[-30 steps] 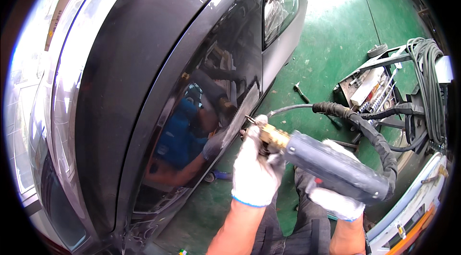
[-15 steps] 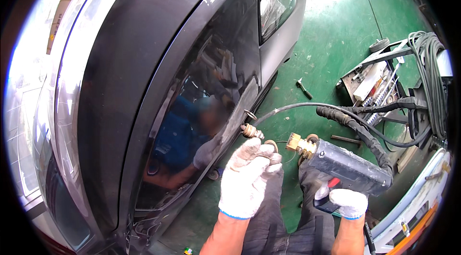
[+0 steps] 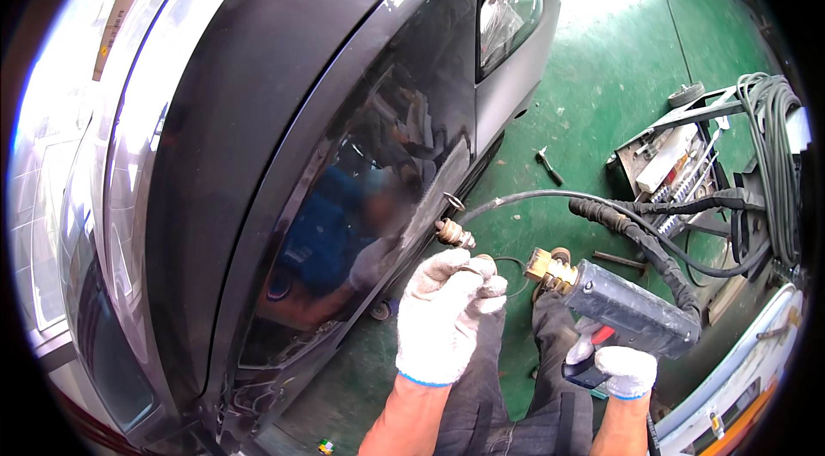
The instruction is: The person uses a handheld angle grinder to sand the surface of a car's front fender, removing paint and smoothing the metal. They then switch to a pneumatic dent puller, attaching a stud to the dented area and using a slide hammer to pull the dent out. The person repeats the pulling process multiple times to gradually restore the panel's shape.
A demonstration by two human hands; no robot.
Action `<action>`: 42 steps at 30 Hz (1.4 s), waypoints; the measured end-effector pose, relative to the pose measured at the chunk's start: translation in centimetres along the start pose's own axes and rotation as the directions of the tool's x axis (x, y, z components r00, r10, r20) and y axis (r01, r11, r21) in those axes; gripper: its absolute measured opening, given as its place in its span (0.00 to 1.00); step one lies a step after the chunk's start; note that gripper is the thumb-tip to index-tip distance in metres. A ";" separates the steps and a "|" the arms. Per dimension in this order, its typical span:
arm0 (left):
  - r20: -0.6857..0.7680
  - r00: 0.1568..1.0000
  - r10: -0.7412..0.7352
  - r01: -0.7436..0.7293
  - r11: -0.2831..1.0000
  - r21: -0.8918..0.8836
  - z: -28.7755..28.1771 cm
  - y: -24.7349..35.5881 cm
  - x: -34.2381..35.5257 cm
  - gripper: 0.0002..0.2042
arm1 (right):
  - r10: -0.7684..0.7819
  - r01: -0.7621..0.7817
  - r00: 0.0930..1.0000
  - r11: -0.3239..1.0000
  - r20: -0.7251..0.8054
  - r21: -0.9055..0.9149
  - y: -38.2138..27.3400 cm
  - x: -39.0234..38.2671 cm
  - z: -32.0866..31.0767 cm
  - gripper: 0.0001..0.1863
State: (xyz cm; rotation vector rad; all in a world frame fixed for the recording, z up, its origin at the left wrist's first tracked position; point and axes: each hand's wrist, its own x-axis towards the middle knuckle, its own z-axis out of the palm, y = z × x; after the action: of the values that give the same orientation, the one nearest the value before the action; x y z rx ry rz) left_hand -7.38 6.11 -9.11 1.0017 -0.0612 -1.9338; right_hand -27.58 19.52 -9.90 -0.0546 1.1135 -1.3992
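My left hand (image 3: 440, 314), in a white knit glove, pinches a small metal ring (image 3: 482, 263) between thumb and fingers, mostly hidden by them. My right hand (image 3: 626, 368), gloved too, grips the handle of a dark, gun-shaped welding tool (image 3: 636, 306) with a red trigger and a brass nozzle (image 3: 548, 269). The nozzle points left, a short way from my left fingers. Just beyond my left hand, a brass clamp (image 3: 455, 233) with a ring and a black cable (image 3: 550, 195) sits at a bare, sanded patch (image 3: 434, 189) on the dark car's lower side panel (image 3: 378, 146).
A sleeved hose (image 3: 657, 241) runs from the tool to a cart at right, where a tool tray (image 3: 675, 151) and coiled cable (image 3: 773, 164) are. A small hammer (image 3: 550, 166) lies on the green floor (image 3: 593, 52). A white panel (image 3: 748, 379) stands at lower right.
The view has shifted slightly, so the car and cart sit a little to the right. My left fingers have turned and cover more of the ring. The tool stays in my right hand.
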 end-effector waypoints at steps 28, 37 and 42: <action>-0.171 0.956 -0.240 0.159 0.908 -0.387 1.5 0.0 3.8 0.06 | -0.197 0.248 0.966 0.881 0.166 -0.403 -2.0 3.1 5.9 0.36; -0.179 0.963 -0.200 0.136 0.937 -0.321 0.7 -0.3 4.0 0.07 | -0.308 0.510 0.858 0.414 0.411 -0.754 -2.4 3.7 6.0 0.40; -0.311 0.930 -0.195 0.089 0.942 -0.324 3.6 0.2 3.6 0.10 | -0.264 0.409 0.913 0.561 0.313 -0.719 -2.4 3.5 6.6 0.41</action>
State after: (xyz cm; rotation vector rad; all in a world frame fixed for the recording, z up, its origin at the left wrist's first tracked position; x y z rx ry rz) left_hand -10.50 2.10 -8.86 1.1356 0.5088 -1.8004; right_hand -25.92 12.44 -6.99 -1.0635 1.5475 -1.0971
